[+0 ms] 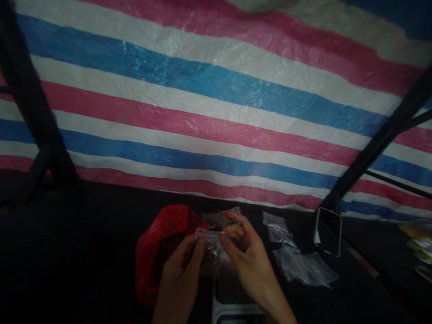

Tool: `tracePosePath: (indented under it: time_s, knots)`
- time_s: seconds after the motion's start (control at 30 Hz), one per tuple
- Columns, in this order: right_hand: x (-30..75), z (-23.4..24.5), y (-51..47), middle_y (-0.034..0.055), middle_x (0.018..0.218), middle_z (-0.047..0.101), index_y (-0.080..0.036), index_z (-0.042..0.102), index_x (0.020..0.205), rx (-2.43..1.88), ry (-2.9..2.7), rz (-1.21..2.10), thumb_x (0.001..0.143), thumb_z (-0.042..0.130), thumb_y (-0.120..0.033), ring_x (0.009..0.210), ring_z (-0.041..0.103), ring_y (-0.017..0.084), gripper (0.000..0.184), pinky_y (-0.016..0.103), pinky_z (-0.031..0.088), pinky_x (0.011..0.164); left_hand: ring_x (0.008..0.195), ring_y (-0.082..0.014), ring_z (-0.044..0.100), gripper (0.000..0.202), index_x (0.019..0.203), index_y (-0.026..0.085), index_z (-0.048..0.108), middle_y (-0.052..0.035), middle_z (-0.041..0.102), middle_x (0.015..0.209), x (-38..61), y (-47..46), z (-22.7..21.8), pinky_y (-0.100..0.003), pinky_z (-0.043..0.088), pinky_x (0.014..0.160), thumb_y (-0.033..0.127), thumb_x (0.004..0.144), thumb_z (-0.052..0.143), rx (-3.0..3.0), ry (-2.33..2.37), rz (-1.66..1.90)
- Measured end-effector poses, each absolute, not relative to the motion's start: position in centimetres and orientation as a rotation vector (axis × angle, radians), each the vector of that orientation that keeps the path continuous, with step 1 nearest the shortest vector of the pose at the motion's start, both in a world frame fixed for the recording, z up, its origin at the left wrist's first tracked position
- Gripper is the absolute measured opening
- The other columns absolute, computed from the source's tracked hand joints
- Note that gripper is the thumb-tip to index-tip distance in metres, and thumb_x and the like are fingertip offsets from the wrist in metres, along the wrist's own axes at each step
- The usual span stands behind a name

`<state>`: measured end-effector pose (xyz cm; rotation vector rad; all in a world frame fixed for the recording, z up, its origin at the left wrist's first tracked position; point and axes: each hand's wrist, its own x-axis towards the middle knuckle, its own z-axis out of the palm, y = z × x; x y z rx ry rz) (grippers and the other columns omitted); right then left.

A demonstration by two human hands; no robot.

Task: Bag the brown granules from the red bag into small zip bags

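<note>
Between my two hands hangs a small clear zip bag (211, 265) with dark bits in its lower part. My left hand (184, 265) pinches the left end of its top edge between thumb and finger. At the right end of the same edge, the thumb and fingers of my right hand (245, 252) are closed on it. Below the bag and partly hidden by my right hand is a scale (232, 288) with a dark plate and pale frame. Just behind my hands lie filled zip bags (213, 220). A red plastic bag (168, 220) stands open beside my left hand.
Several flat, clear zip bags (303, 267) lie to the right on the black table. Behind them a phone (328, 231) leans against a dark frame post (357, 157). Striped sheeting (202, 126) hangs behind the table. Yellowish packets (420, 240) are at the far right.
</note>
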<state>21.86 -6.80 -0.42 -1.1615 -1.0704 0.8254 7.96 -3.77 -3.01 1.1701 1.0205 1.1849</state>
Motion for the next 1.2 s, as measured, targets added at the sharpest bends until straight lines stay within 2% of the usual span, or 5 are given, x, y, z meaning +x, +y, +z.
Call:
tracePosePath:
  time_s: [0.27, 0.43, 0.77, 0.97, 1.2]
  knots:
    - [21.4, -0.4, -7.1, -0.001, 0.088, 0.068, -0.026, 0.062, 0.119, -1.217, -1.119, 0.753, 0.089, 0.073, -0.043, 0.084, 0.066, 0.017, 0.036, 0.029, 0.051, 0.079, 0.084, -0.0235, 0.076, 0.046, 0.089, 0.022, 0.075, -0.0041, 0.081, 0.091, 8.2, -3.6, -2.6, -0.03, 0.059, 0.078, 0.066, 0.075, 0.073, 1.166, 1.011, 1.189]
    - [21.1, -0.9, -7.1, -0.0005, 0.096, 0.067, -0.029, 0.059, 0.134, -1.223, -1.183, 0.725, 0.092, 0.071, -0.039, 0.091, 0.065, 0.017, 0.045, 0.031, 0.051, 0.087, 0.081, -0.0224, 0.075, 0.046, 0.087, 0.022, 0.075, -0.0042, 0.081, 0.09, 7.9, -3.5, -2.7, -0.029, 0.06, 0.077, 0.066, 0.073, 0.075, 1.117, 0.982, 1.186]
    - [20.3, 0.0, -7.3, -0.0018, 0.093, 0.068, -0.027, 0.059, 0.129, -1.162, -1.228, 0.757, 0.093, 0.069, -0.031, 0.09, 0.065, 0.016, 0.037, 0.029, 0.051, 0.085, 0.081, -0.0213, 0.076, 0.042, 0.086, 0.022, 0.077, -0.0034, 0.081, 0.088, 7.5, -3.7, -2.7, -0.027, 0.061, 0.075, 0.062, 0.073, 0.081, 1.103, 0.948, 1.251]
    - [19.8, 0.2, -7.3, -0.0025, 0.09, 0.068, -0.027, 0.061, 0.119, -1.177, -1.225, 0.709, 0.092, 0.069, -0.026, 0.088, 0.066, 0.016, 0.029, 0.03, 0.052, 0.085, 0.085, -0.0221, 0.077, 0.037, 0.085, 0.021, 0.077, -0.0048, 0.082, 0.09, 7.4, -3.9, -2.6, -0.03, 0.062, 0.082, 0.056, 0.074, 0.082, 1.094, 0.927, 1.262]
    - [19.3, 0.1, -7.4, -0.0024, 0.091, 0.07, -0.029, 0.061, 0.128, -1.184, -1.283, 0.722, 0.092, 0.069, -0.023, 0.09, 0.068, 0.016, 0.037, 0.029, 0.052, 0.087, 0.088, -0.0212, 0.079, 0.029, 0.086, 0.023, 0.079, -0.0038, 0.084, 0.093, 6.6, -3.8, -2.7, -0.027, 0.062, 0.082, 0.05, 0.077, 0.081, 1.125, 0.899, 1.242]
